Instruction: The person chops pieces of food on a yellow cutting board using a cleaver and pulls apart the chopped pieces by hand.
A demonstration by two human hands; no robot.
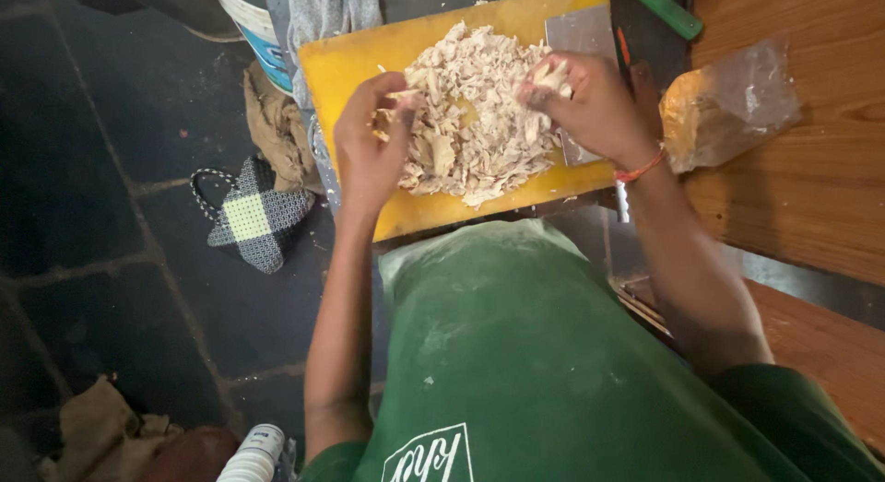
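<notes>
Both hands, left hand [369, 150] and right hand [590, 104], pinch shredded meat [475, 123] in their fingers on the yellow board [341, 63].

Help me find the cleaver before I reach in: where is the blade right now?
In the head view, the flat metal cleaver blade lies on the right end of the yellow cutting board, partly under the right hand, beside the shredded meat pile.

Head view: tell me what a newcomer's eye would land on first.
First, the pale heap of shredded meat piled on the yellow cutting board at top centre. Both bare hands work in it: the left hand at the heap's left edge, the right hand at its right, pinching shreds. A green apron fills the lower middle, and a crumpled plastic bag lies on the wooden surface to the right.
</notes>
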